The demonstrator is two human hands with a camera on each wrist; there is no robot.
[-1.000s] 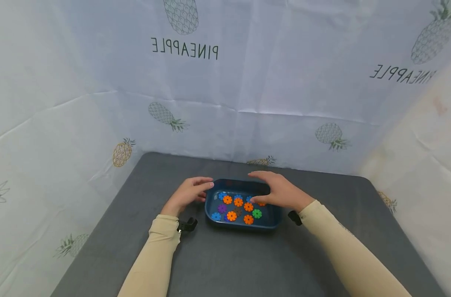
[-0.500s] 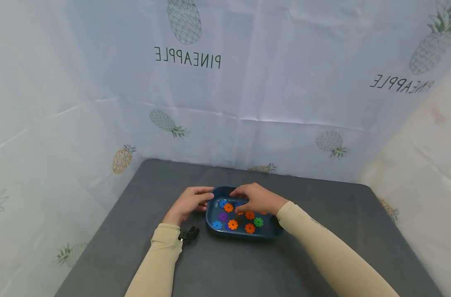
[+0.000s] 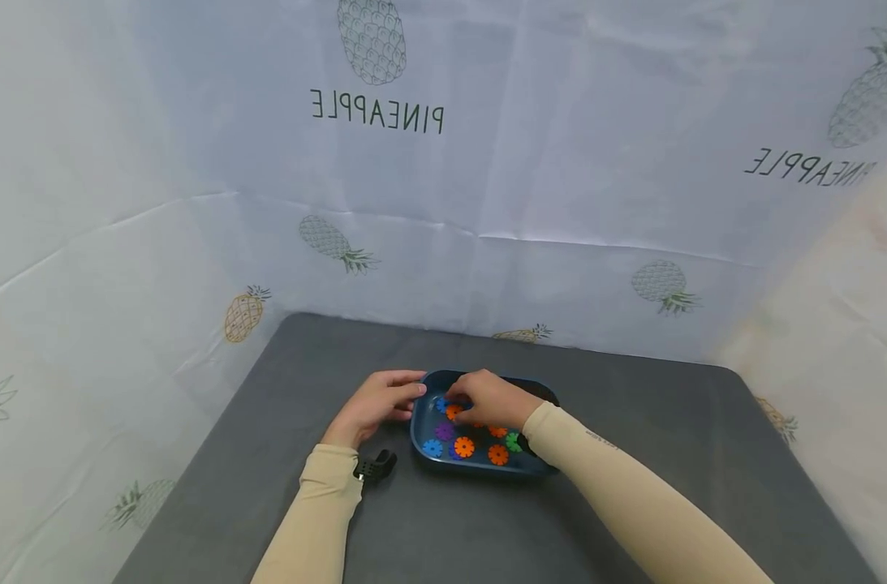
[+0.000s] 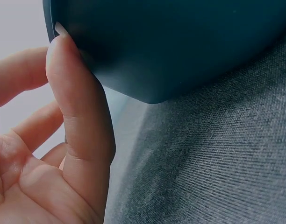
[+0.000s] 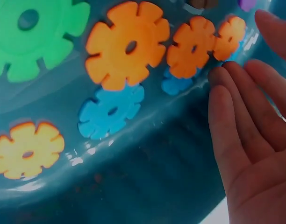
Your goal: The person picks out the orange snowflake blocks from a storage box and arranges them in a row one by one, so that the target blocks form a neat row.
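Observation:
A dark blue oblong tray (image 3: 487, 469) lies on the table with several notched plastic discs in it. My left hand (image 3: 373, 405) holds the tray's left rim; in the left wrist view its thumb (image 4: 82, 102) lies against the rim, with fingers on the other side. Inside the tray is my right hand (image 3: 494, 400), its thumb and fingers spread apart near an orange disc (image 3: 454, 413) and a blue disc (image 3: 441, 404) at the left. In the right wrist view, a farther orange disc (image 5: 229, 38) sits beside the fingertips (image 5: 222, 95), nothing visibly held.
Other discs in the tray include a purple disc (image 3: 445, 431), a green disc (image 3: 514, 442) and a light blue disc (image 3: 432, 448). The grey table (image 3: 443, 535) is bounded by a white pineapple-print curtain (image 3: 560, 162). Black straps (image 3: 376, 466) sit at the wrists.
My right hand has moved left and down into the tray, from its right side toward the discs at the left. The left hand stays at the rim. The view has shifted slightly.

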